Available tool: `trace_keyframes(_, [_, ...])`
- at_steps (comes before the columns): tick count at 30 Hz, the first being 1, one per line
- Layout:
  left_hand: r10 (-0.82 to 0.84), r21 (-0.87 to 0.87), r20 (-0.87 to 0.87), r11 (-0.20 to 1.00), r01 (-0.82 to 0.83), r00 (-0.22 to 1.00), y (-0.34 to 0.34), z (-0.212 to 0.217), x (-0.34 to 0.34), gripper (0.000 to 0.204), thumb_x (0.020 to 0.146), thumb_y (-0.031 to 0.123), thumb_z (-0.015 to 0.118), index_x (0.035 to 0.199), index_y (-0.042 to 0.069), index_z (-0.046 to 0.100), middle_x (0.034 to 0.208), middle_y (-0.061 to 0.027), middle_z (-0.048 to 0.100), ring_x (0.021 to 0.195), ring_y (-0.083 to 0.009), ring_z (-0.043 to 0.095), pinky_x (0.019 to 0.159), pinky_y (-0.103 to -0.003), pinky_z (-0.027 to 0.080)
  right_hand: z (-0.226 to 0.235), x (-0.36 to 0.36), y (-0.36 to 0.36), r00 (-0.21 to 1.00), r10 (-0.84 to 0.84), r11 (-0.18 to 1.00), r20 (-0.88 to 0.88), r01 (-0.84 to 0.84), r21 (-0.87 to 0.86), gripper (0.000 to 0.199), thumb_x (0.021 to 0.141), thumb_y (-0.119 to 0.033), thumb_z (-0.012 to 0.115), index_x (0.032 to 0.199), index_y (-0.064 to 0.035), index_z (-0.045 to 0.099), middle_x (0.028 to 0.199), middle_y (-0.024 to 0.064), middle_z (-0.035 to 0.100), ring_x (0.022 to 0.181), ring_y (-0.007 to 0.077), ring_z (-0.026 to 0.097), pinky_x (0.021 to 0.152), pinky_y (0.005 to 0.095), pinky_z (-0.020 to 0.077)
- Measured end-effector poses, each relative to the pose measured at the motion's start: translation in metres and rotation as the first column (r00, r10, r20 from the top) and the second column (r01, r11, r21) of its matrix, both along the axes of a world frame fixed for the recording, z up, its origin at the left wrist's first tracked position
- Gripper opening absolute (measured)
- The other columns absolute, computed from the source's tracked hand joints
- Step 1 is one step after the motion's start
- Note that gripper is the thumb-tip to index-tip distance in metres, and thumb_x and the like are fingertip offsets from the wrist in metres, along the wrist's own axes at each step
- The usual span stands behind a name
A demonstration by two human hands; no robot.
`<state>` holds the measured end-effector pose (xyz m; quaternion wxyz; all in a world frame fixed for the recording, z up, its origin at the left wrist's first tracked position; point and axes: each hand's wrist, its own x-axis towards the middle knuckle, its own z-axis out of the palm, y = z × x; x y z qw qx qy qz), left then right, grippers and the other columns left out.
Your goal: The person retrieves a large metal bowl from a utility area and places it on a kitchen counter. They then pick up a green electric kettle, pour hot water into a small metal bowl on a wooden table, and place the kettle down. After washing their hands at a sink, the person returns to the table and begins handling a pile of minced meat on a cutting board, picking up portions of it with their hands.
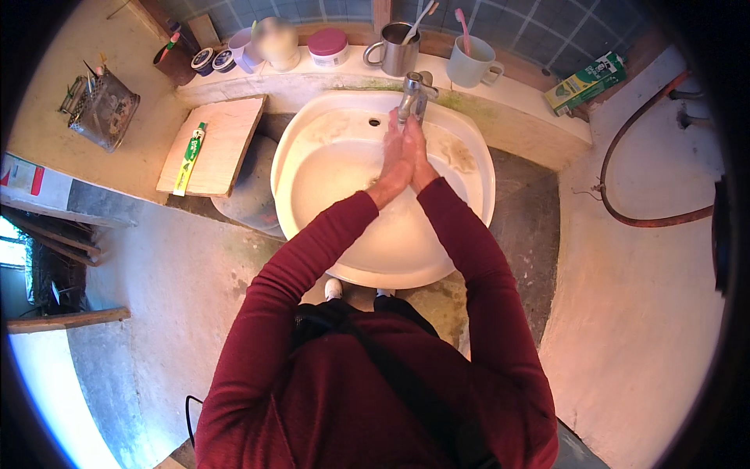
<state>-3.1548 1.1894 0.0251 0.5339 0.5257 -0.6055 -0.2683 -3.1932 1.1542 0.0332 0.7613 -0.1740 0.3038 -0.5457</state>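
My left hand (394, 162) and my right hand (418, 153) are pressed palm to palm over the far side of a white washbasin (289, 168). Their fingers stretch out towards the metal tap (414, 95), with the tips just beneath its spout. Neither hand appears to hold anything. The area around the fingertips looks wet and a little blurred, and the palms' inner faces are hidden. Dark red sleeves reach down to both wrists.
On the ledge behind stand a metal mug (398, 53) and a white cup (471, 64), each with a toothbrush, plus a pink-lidded tub (328, 47). A toothpaste tube (190, 160) lies on a wooden board (234, 129). A hose (613, 156) curves along the right wall.
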Motion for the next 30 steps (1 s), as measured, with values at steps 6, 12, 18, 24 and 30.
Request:
trace_keyframes(6, [0.082, 0.171, 0.089, 0.981, -0.097, 0.993, -0.005, -0.003, 0.024, 0.060, 0.092, 0.038, 0.025, 0.133, -0.006, 0.021, 0.137, -0.0267, 0.022, 0.129, -0.0355, 0.019, 0.106, -0.034, 0.015, 0.009, 0.010, 0.025, 0.980, 0.169, 0.973, 0.104, -0.183, 0.139, 0.049, 0.092, -0.040, 0.032, 0.130, -0.0092, 0.037, 0.130, 0.0040, 0.042, 0.117, 0.0183, 0.039, 0.100, 0.0318, 0.0285])
trace_keyframes(12, [0.215, 0.369, -0.051, 0.912, -0.181, 0.975, -0.016, -0.006, 0.022, 0.066, 0.092, 0.045, 0.021, 0.133, -0.006, 0.018, 0.136, -0.0293, 0.022, 0.129, -0.0356, 0.020, 0.106, -0.034, 0.015, 0.018, 0.003, 0.044, 0.971, 0.200, 0.979, 0.130, -0.204, 0.019, 0.045, 0.091, -0.042, 0.038, 0.118, -0.0076, 0.046, 0.118, 0.0033, 0.050, 0.107, 0.0164, 0.045, 0.094, 0.0306, 0.0345])
trace_keyframes(18, [-0.229, 0.395, -0.343, 0.844, 0.362, 0.911, 0.049, -0.001, 0.042, 0.048, 0.092, 0.036, 0.039, 0.118, -0.003, 0.047, 0.106, -0.0105, 0.056, 0.099, -0.0159, 0.051, 0.088, -0.029, 0.039, 0.080, -0.022, 0.059, 0.914, 0.048, 0.997, -0.404, -0.016, 0.081, 0.063, 0.089, -0.051, 0.035, 0.128, -0.0016, 0.035, 0.118, 0.0080, 0.048, 0.101, 0.0186, 0.048, 0.082, 0.0300, 0.0400])
trace_keyframes(24, [-0.115, 0.376, -0.168, 0.911, 0.172, 0.979, 0.087, 0.013, 0.097, 0.022, 0.085, 0.013, 0.056, 0.101, -0.003, 0.056, 0.079, -0.0030, 0.059, 0.068, -0.0087, 0.055, 0.066, -0.023, 0.048, 0.092, -0.013, 0.029, 0.826, -0.406, 0.781, -0.391, 0.091, -0.618, 0.057, 0.093, -0.034, 0.036, 0.134, 0.0020, 0.021, 0.139, 0.0117, 0.023, 0.127, 0.0192, 0.021, 0.104, 0.0293, 0.0141])
trace_keyframes(30, [0.087, 0.328, -0.463, 0.942, 0.079, 0.882, 0.156, 0.021, 0.191, 0.016, 0.084, 0.007, 0.057, 0.097, -0.002, 0.061, 0.078, -0.0034, 0.060, 0.069, -0.0080, 0.056, 0.064, -0.022, 0.049, 0.107, 0.055, 0.055, 0.677, -0.553, 0.738, -0.485, 0.128, -0.663, 0.064, 0.091, -0.027, 0.040, 0.137, 0.0039, 0.007, 0.143, 0.0186, 0.011, 0.130, 0.0238, 0.017, 0.106, 0.0317, 0.0124])
